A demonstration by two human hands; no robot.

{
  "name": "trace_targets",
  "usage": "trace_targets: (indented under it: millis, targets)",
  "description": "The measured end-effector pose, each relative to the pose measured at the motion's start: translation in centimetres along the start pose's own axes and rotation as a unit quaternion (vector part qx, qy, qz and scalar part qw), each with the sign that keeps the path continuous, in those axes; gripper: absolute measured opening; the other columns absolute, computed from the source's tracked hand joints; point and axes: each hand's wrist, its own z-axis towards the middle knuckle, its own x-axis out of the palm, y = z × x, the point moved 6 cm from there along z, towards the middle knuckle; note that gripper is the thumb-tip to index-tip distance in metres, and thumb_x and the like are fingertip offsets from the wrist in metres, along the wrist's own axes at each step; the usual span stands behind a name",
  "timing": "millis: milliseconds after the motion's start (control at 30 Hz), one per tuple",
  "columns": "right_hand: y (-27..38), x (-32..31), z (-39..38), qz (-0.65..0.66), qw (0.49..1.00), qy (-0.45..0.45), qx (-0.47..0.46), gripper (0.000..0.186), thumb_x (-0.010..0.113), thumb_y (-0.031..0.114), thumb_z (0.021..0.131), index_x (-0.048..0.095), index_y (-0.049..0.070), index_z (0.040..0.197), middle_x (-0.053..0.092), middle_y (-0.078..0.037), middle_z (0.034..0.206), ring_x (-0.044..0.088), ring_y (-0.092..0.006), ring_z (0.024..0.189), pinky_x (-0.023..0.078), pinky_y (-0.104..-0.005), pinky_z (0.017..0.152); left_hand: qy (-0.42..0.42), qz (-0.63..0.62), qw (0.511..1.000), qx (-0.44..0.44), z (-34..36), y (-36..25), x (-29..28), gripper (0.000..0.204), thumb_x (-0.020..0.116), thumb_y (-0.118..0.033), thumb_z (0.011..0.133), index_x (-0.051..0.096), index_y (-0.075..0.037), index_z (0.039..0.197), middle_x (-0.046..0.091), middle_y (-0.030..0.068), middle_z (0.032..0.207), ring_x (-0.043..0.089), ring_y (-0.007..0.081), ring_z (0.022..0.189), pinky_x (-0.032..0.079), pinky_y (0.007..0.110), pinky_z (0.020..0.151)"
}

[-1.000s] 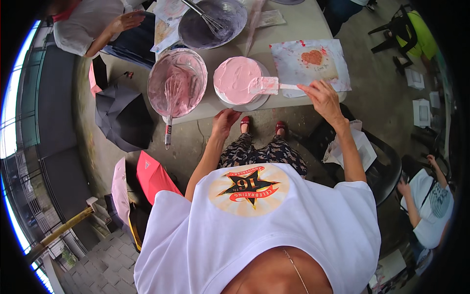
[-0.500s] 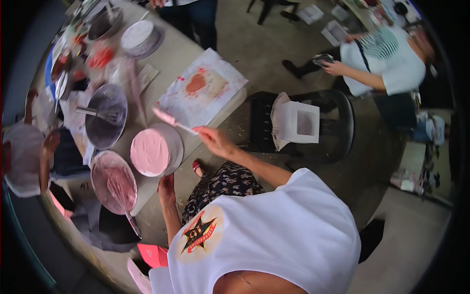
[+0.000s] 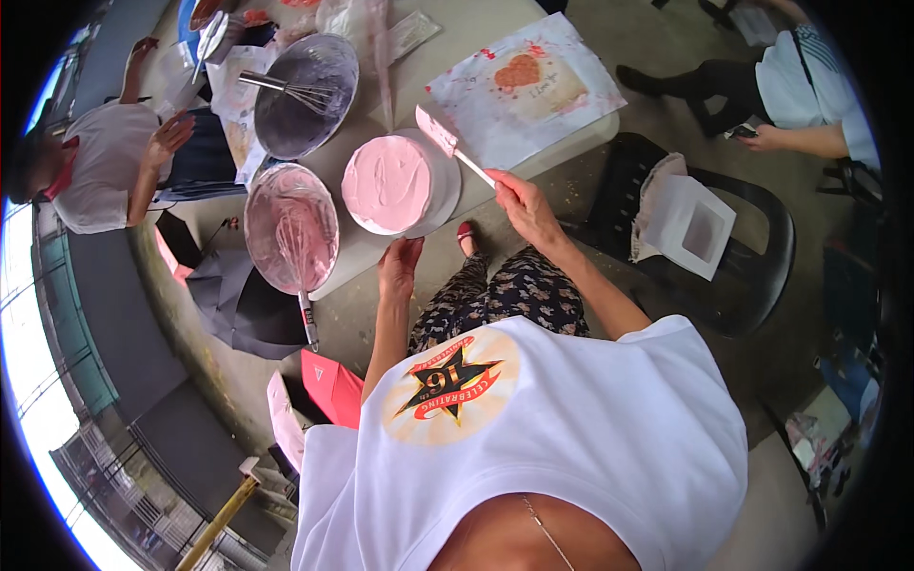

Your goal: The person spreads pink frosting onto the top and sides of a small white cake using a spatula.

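A round cake coated in pink frosting sits on a pale round cake stand near the table's front edge. In my right hand is a spatula, held by its white handle. Pink frosting covers its blade, which is raised just beyond the cake's far right side, apart from it. My left hand is at the stand's near rim, its fingers curled against the edge; the fingertips are partly hidden. Left of the cake stands a bowl of pink frosting with a whisk in it.
Beyond that bowl is a metal bowl holding another whisk. A stained paper sheet with a red heart lies at the right. A black chair carries a white box. Across the table at left stands a person, hands raised.
The whole view has swung, so the table sits further right and higher. The spatula blade has shifted rightward relative to the cake. My left hand stays by the stand's near rim.
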Motion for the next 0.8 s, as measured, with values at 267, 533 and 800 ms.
trace_targets:
  millis: [267, 533, 800]
  targets:
    - [0.6, 1.9, 0.8, -0.163, 0.983, -0.02, -0.08, 0.024, 0.048, 0.012, 0.087, 0.056, 0.007, 0.11, 0.057, -0.017, 0.075, 0.056, -0.031, 0.066, 0.044, -0.0377, 0.062, -0.015, 0.015, 1.0, -0.003, -1.0, -0.1, 0.1, 0.014, 0.057, -0.001, 0.08, 0.052, 0.008, 0.09, 0.061, 0.0214, 0.088, 0.062, 0.0341, 0.085, 0.055, 0.039, 0.079]
    - [2.5, 0.4, -4.6, -0.205, 0.975, -0.005, -0.08, 0.026, 0.049, 0.008, 0.086, 0.058, 0.007, 0.11, 0.058, -0.014, 0.078, 0.057, -0.0298, 0.067, 0.045, -0.0364, 0.061, -0.005, 0.02, 1.0, -0.005, -0.7, 0.1, 0.4, 0.016, 0.057, -0.001, 0.08, 0.052, 0.007, 0.092, 0.061, 0.0208, 0.089, 0.062, 0.0333, 0.085, 0.056, 0.037, 0.078]
    - [5.7, -4.0, -5.7, -0.15, 0.986, 0.043, -0.065, 0.025, 0.049, 0.004, 0.087, 0.057, 0.004, 0.111, 0.055, -0.005, 0.077, 0.051, -0.0102, 0.066, 0.043, -0.0231, 0.061, -0.004, 0.012, 1.0, 0.0, -1.0, -0.3, 0.0, 0.015, 0.057, -0.001, 0.08, 0.053, 0.008, 0.09, 0.061, 0.0203, 0.089, 0.063, 0.0328, 0.086, 0.055, 0.036, 0.078]
